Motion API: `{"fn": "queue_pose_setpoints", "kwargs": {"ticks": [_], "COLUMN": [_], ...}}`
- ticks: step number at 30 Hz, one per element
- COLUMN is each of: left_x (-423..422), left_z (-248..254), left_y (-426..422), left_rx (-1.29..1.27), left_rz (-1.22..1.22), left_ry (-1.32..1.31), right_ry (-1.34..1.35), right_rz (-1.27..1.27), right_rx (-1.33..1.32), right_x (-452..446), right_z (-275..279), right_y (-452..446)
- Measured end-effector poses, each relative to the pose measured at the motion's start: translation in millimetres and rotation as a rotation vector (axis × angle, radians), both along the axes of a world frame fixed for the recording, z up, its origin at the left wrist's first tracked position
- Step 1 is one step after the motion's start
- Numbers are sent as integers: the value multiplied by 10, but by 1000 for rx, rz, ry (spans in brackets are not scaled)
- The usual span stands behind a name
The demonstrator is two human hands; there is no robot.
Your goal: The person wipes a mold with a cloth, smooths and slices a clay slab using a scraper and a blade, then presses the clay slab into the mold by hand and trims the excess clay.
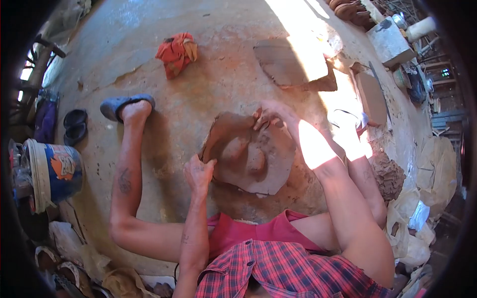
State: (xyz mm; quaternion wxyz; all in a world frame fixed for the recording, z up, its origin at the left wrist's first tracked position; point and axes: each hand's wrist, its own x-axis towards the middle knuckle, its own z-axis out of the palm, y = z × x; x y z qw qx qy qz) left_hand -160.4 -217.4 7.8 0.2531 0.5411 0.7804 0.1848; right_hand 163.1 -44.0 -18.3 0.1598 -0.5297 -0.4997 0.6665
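Between my legs, a brown clay sheet (pixel 278 171) lies on the floor, its edge uneven and two rounded humps rising in its middle. My left hand (pixel 199 171) is closed on the sheet's left edge, thumb on top. At the upper right edge, my right hand (pixel 273 113) has its fingers bent and pinching the clay's rim; the underside of that grip is hidden.
Ahead to the right lies a flat clay slab (pixel 288 64), partly sunlit. An orange cloth (pixel 177 53) is on the floor ahead. A white and blue bucket (pixel 62 171) and dark sandals (pixel 75 126) stand left. A rough clay lump (pixel 388 171) and plastic bags (pixel 435 166) are right.
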Motion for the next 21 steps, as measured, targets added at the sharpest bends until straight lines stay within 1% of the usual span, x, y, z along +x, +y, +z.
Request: {"fn": "queue_pose_setpoints", "kwargs": {"ticks": [1, 2, 4, 5, 6, 8, 11, 12, 14, 16, 18, 20, 21], "left_x": [-16, -23, 2, -19, -29, 34, 59, 46, -3, 8, 33, 23, 33], "left_z": [20, -2, -22, -45, -29, 90, 131, 104, 12, 45, 19, 17, 62], "left_y": [-26, -3, 70, -4, -65, 8, -23, -39, -48, -56, -27, -20, 14], "left_rx": [-9, -21, -29, -68, -93, -71, -27, -1, -31, -71, -103, -127, -108], "left_rz": [-5, -3, 14, 16, 7, 9, 5, 10, -12, 9, 26, 38, 31], "left_ry": [-29, -61, -61, -49, -40, 27, 57, 53, 18, 2, -12, -4, -1], "right_ry": [-536, -544, -664, -650, -438, -238, -345, -486, -764, -106, -640, -642, -515], "right_rz": [440, 434, 510, 514, 389, 247, 287, 414, 675, 127, 657, 663, 551], "right_rx": [21, 42, 26, 1, -38, -48, -69, -41, 0, -143, 11, -19, -118], "right_x": [-66, -80, -142, -54, 161, 281, 67, -54, -259, 162, -148, -149, -93], "right_z": [110, 197, 326, 60, -382, -490, 117, 310, 533, -208, 277, 224, 146], "right_y": [197, 261, 225, 200, 227, 240, 249, 273, 338, 263, 454, 397, 371]}}
